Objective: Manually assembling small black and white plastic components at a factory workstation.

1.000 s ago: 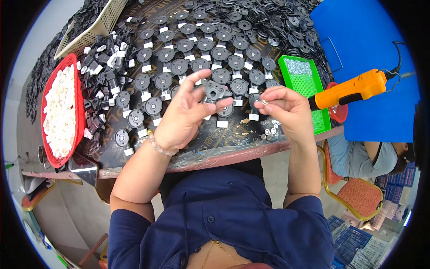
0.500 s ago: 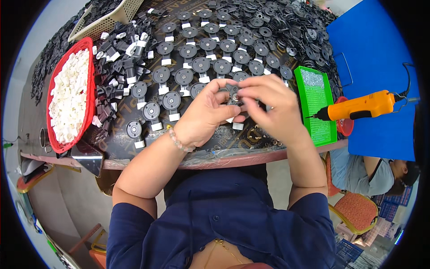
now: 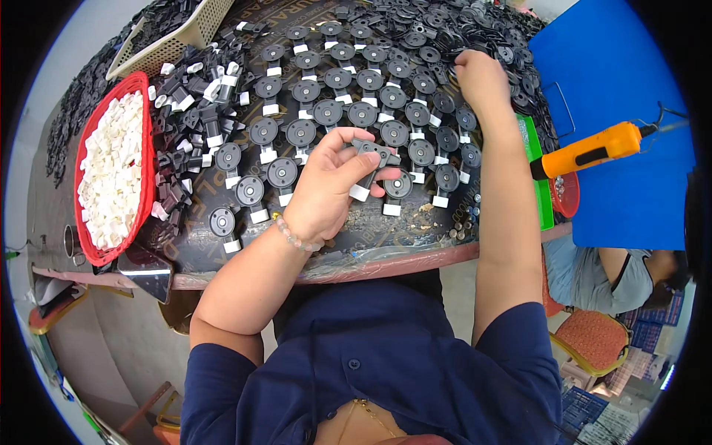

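Note:
My left hand [image 3: 326, 185] is closed round a black plastic bracket [image 3: 368, 159] with a white end piece, the thumb pressed on its top. No round disc covers this bracket. At the far right my right hand [image 3: 482, 81] reaches to the edge of a heap of black plastic discs [image 3: 423, 37]. Its fingers are curled together there, and what they hold, if anything, is hidden. Rows of similar brackets, each with a black disc on it and a white end, such as the disc-topped bracket [image 3: 282, 172], lie across the table round my left hand.
A red basket [image 3: 150, 159] of white pieces stands left, beside loose black-and-white brackets [image 3: 211, 111]. Behind is a beige crate [image 3: 167, 37]. At right are a green tray [image 3: 545, 204], an orange electric screwdriver [image 3: 593, 148], a blue panel [image 3: 623, 81] and small metal parts [image 3: 466, 222]. A person sits at far right.
My right hand has left the bracket in my left hand and moved away to the disc heap at the far right. My left hand keeps hold of the bracket, slightly shifted left.

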Motion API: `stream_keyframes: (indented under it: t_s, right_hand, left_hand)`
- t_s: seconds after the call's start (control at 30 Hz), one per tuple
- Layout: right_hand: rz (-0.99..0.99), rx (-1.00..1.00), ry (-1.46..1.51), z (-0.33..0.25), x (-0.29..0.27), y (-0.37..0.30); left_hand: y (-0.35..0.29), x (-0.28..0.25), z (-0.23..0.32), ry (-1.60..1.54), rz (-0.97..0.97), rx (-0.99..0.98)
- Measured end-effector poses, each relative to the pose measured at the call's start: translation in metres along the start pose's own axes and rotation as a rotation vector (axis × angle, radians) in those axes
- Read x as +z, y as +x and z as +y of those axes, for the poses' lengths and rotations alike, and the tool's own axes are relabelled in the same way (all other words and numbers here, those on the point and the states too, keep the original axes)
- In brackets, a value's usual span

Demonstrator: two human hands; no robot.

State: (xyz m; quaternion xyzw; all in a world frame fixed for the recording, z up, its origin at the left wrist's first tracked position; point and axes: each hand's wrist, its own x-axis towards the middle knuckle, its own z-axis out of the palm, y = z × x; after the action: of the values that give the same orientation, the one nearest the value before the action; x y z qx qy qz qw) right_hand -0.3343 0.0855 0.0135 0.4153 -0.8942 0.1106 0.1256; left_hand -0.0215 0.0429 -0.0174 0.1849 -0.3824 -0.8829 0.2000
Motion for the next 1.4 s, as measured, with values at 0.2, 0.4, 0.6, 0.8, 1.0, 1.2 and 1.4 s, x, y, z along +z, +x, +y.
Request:
stream_keyframes:
  t_s: [0.2, 0.4, 0.6, 0.8, 1.0, 1.2, 1.4]
  right_hand:
    - [-0.176, 0.063, -0.108, 0.014, 0.032, 0.030]
    - [-0.262, 0.042, -0.348, 0.024, 0.034, 0.022]
    - [-0.213, -0.053, -0.420, 0.036, 0.043, 0.027]
    - [-0.307, -0.054, -0.225, 0.049, 0.023, 0.030]
    - [-0.443, 0.026, 1.066, 0.006, -0.031, -0.022]
    - [-0.683, -0.126, 1.661, -0.028, -0.050, -0.089]
    - [-0.460, -0.167, 1.798, -0.055, -0.046, -0.131]
  left_hand:
    - [0.002, -0.001, -0.004, 0.006, 0.007, 0.019]
    - [-0.002, 0.007, 0.004, -0.158, 0.058, 0.002]
    - [-0.002, 0.004, 0.004, -0.126, 0.044, 0.027]
    - [-0.002, 0.007, 0.006, -0.136, 0.031, 0.032]
    - [-0.003, 0.004, 0.006, -0.154, 0.036, 0.047]
    - [-0.003, 0.007, 0.006, -0.210, -0.010, 0.045]
    - [-0.002, 0.003, 0.002, -0.196, -0.055, 0.032]
